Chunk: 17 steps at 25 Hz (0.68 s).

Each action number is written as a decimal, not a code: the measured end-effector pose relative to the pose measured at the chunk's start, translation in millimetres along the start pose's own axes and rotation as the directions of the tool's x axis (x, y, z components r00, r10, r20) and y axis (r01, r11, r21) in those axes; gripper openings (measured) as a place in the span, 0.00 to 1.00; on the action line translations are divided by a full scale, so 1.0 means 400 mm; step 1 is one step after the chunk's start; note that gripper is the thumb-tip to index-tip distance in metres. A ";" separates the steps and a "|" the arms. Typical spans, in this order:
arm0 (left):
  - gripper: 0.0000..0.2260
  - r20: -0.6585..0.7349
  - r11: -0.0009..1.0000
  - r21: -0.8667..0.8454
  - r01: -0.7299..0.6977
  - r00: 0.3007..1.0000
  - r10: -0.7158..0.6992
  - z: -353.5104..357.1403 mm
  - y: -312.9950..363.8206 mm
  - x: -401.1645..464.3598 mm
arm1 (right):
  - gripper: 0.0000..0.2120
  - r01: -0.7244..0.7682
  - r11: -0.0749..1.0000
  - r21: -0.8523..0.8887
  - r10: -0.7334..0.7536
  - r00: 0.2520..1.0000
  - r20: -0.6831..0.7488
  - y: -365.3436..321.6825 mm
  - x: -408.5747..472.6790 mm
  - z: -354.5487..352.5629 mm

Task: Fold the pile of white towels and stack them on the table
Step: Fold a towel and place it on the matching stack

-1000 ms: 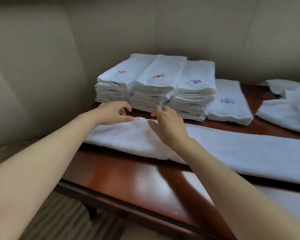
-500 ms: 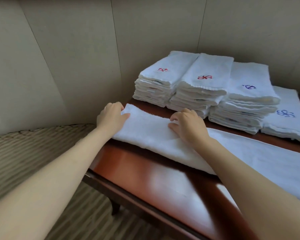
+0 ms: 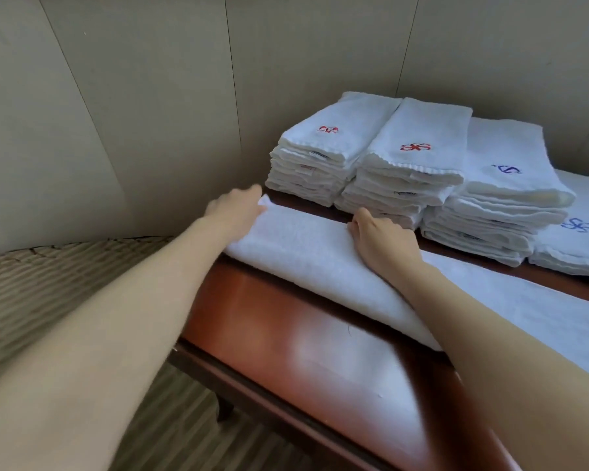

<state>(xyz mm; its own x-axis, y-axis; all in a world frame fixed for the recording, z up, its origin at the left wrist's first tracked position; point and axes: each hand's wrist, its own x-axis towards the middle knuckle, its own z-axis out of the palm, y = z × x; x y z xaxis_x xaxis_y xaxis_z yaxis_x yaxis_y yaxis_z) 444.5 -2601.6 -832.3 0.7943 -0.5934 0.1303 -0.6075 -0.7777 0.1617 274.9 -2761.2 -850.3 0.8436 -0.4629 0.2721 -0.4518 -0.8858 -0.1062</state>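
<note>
While left hand [image 3: 233,207] lies flat-fingered on the end of the long folded towel [image 3: 306,253] and right hand [image 3: 381,241] curls over its far edge: towel on surface [image 3: 269,311], stacks [image 3: 388,171] just beyond fingers. Risk, judged: knuckles nudging stacks; fold slipping off end.

Beige paneled walls [image 3: 157,107] are wrapping around the corner here, with thin dark seams running down between the panels. A striped tan carpet [image 3: 48,287] is covering the floor on the left. The glossy reddish-brown wooden table [image 3: 272,321] is catching a soft white glare on top, and one dark leg [image 3: 224,410] is showing underneath.
</note>
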 end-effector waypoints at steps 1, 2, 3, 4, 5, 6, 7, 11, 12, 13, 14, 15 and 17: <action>0.11 0.012 0.999 0.052 -0.002 1.000 0.001 0.026 -0.003 0.007 | 0.13 -0.024 1.000 -0.003 0.024 1.000 -0.002 0.003 -0.001 0.013; 0.11 -0.016 0.996 0.090 0.009 1.000 -0.008 0.046 -0.007 0.009 | 0.13 -0.043 0.999 0.004 0.043 0.999 -0.018 0.004 -0.003 0.022; 0.12 -0.057 0.994 0.104 0.035 0.998 -0.029 0.056 -0.007 0.005 | 0.14 -0.064 0.998 0.024 0.064 0.998 -0.024 0.005 -0.004 0.028; 0.15 -0.085 0.993 0.082 0.087 0.993 -0.080 0.055 -0.008 0.000 | 0.14 -0.086 0.994 0.069 0.088 0.996 -0.018 0.006 -0.004 0.024; 0.18 -0.095 0.987 0.006 0.163 0.982 -0.162 0.048 -0.012 -0.006 | 0.15 -0.118 0.982 0.149 0.119 0.993 0.002 0.010 -0.002 0.015; 0.22 -0.075 0.962 -0.107 0.250 0.963 -0.258 0.038 -0.017 -0.013 | 0.15 -0.145 0.960 0.241 0.147 0.989 0.010 0.019 -0.004 -0.002; 0.25 -0.037 0.923 -0.212 0.321 0.941 -0.336 0.028 -0.023 -0.026 | 0.15 -0.159 0.938 0.309 0.173 0.985 -0.019 0.035 -0.012 -0.023; 0.25 -0.182 0.965 -0.099 0.242 0.949 -0.257 0.014 0.048 -0.171 | 0.13 -0.181 0.966 0.183 0.220 0.950 -0.222 0.144 -0.146 -0.113; 0.25 -0.245 0.994 -0.067 0.088 0.964 -0.102 0.014 0.106 -0.209 | 0.14 -0.203 0.970 0.137 0.232 0.942 -0.242 0.167 -0.187 -0.121; 0.25 -0.259 0.992 -0.072 -0.104 0.962 0.082 0.020 0.175 -0.243 | 0.14 -0.230 0.969 0.092 0.245 0.939 -0.240 0.188 -0.226 -0.116; 0.25 -0.223 0.960 -0.089 -0.264 0.945 0.239 0.033 0.241 -0.264 | 0.13 -0.242 0.969 0.047 0.247 0.949 -0.195 0.201 -0.255 -0.100; 0.25 -0.131 0.935 -0.101 -0.341 0.936 0.328 0.049 0.299 -0.274 | 0.13 -0.232 0.973 0.017 0.232 0.966 -0.112 0.211 -0.272 -0.078; 0.23 0.084 0.935 -0.073 -0.347 0.932 0.353 0.077 0.357 -0.261 | 0.17 -0.222 0.975 0.005 0.221 0.972 0.078 0.227 -0.281 -0.059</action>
<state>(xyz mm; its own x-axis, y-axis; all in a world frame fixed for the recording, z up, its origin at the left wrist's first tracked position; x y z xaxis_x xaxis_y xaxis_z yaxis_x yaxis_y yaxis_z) 274.9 -2657.0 -853.0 0.5265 -0.8447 0.0965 -0.8441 -0.5059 0.1775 131.9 -2788.8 -868.0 0.7426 -0.6487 0.1666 -0.6267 -0.7608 -0.1688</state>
